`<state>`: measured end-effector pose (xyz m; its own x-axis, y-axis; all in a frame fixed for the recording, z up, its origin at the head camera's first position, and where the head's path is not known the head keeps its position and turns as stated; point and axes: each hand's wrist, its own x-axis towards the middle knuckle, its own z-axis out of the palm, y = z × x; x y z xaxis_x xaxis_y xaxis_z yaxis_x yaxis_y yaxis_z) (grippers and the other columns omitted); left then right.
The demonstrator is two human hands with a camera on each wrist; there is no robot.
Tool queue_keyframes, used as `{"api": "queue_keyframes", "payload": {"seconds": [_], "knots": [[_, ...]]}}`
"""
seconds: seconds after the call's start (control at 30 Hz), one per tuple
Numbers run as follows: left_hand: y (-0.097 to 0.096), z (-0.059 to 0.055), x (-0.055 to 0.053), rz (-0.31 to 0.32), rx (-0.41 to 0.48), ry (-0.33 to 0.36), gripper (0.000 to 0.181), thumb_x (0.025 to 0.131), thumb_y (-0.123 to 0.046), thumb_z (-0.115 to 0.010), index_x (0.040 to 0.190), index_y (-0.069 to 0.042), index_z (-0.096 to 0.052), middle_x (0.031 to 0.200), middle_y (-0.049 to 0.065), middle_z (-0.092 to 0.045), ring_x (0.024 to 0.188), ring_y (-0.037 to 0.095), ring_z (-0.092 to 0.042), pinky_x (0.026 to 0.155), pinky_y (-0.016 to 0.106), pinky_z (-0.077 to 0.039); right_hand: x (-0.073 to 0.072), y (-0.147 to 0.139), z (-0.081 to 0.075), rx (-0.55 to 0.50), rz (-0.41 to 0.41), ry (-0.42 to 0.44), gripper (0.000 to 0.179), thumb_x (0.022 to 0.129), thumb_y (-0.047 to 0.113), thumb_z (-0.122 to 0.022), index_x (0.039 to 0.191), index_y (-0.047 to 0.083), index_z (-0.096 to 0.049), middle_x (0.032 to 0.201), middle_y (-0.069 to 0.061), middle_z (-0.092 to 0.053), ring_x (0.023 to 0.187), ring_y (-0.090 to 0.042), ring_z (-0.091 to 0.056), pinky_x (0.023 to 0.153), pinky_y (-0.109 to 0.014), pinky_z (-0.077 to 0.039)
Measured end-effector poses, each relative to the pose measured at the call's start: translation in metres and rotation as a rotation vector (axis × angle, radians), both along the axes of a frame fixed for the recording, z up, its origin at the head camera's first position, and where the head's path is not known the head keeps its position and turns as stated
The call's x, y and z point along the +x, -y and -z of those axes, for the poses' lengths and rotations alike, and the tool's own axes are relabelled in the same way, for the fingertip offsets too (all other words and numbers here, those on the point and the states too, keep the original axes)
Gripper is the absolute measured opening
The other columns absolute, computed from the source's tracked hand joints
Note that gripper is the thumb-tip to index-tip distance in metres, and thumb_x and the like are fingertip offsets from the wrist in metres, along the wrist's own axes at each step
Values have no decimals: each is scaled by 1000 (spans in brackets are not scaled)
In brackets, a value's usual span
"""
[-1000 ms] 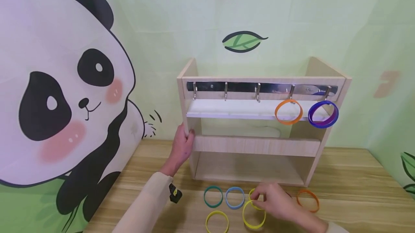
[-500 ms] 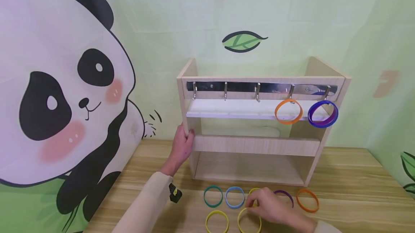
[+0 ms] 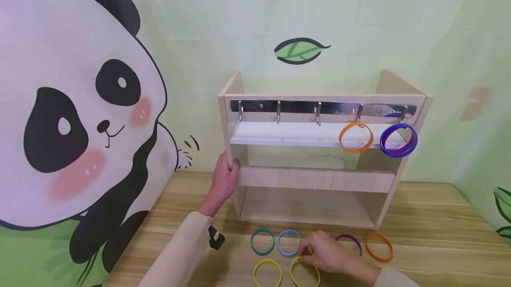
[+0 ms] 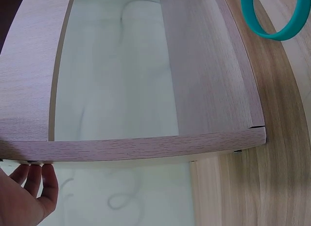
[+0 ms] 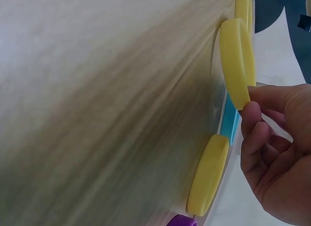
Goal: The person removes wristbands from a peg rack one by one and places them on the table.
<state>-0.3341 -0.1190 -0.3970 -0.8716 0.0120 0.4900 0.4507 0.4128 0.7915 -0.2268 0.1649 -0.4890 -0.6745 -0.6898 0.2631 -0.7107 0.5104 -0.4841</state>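
My right hand (image 3: 325, 251) pinches a yellow wristband (image 5: 232, 58) between thumb and index finger. In the right wrist view the band is raised on edge above the table. Another yellow wristband (image 5: 209, 175), mostly behind that hand in the head view, lies near it. My left hand (image 3: 224, 178) grips the left side panel of a wooden rack (image 3: 315, 178), its thumb at the front edge. Several metal hooks (image 3: 318, 114) line the rack's top rail. An orange wristband (image 3: 340, 138) hangs from one; blue and purple wristbands (image 3: 410, 147) hang together from the rightmost.
On the table (image 3: 431, 216) in front of the rack lie green (image 3: 252, 241), light blue (image 3: 279, 242), purple (image 3: 356, 241) and orange (image 3: 381, 260) wristbands. A yellow wristband (image 3: 254, 273) lies nearer. A small black object (image 3: 216, 239) is by the left sleeve.
My right hand has shifted a little left with the yellow wristband, uncovering the purple one on the table. My left hand keeps its grip on the rack.
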Motion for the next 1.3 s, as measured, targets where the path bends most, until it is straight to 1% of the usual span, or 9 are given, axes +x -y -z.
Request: {"api": "queue_keyframes", "payload": {"seconds": [0.07,0.27,0.43,0.5,0.77,0.9,1.03,1.2,1.3], "knots": [[0,0,0,0,-1,-2,45,97,-16,-42,139,0,-37,123,20,-47,114,32,-48,95,52,-43,-1,1,0,13,-1,-4,11,76,7,-75,75,17,-70,74,17,-62,68,3,-53,60,-16,-47],[-1,-1,0,-21,2,0,44,97,-16,-43,138,-1,-40,121,21,-49,112,32,-49,95,50,-43,-3,4,0,59,15,24,10,77,9,-75,77,18,-71,76,15,-64,72,3,-55,65,-18,-48],[0,0,0,-4,8,7,44,97,-16,-43,138,-1,-39,122,20,-48,113,31,-49,94,51,-43,-5,7,1,72,34,51,10,76,10,-76,77,19,-71,77,16,-64,74,2,-56,68,-19,-49],[0,0,-1,3,13,10,44,97,-16,-42,138,-1,-39,122,19,-48,113,30,-48,94,51,-44,-5,7,2,64,36,70,11,76,10,-76,78,20,-71,77,17,-63,74,2,-56,68,-19,-50],[0,0,-1,-5,11,12,44,97,-17,-42,139,-2,-38,123,18,-47,114,29,-47,96,51,-42,-7,6,1,13,17,130,13,76,6,-75,79,18,-71,78,14,-65,75,1,-58,69,-20,-50],[0,0,-1,-8,12,1,44,96,-16,-43,137,-2,-40,122,19,-48,113,30,-48,95,51,-43,-6,4,-1,-1,34,134,12,75,6,-75,80,16,-72,77,14,-65,74,1,-57,68,-21,-51],[0,0,-1,-8,13,-10,41,96,-15,-43,135,0,-41,120,20,-49,111,31,-49,93,51,-43,-5,2,-5,-32,44,115,9,76,6,-74,81,14,-72,76,12,-66,72,1,-57,65,-21,-51],[0,1,-1,0,19,-11,42,96,-16,-42,135,0,-41,120,19,-48,111,30,-48,94,52,-43,-1,-2,-16,-60,76,101,6,78,10,-73,83,12,-73,76,16,-64,70,-2,-56,61,-19,-48],[0,2,-2,-2,18,-10,42,96,-16,-42,136,-1,-40,121,18,-48,112,29,-48,94,52,-43,3,-4,-23,-72,85,63,6,78,10,-73,84,13,-72,76,17,-62,69,-1,-55,59,-19,-46]]}}
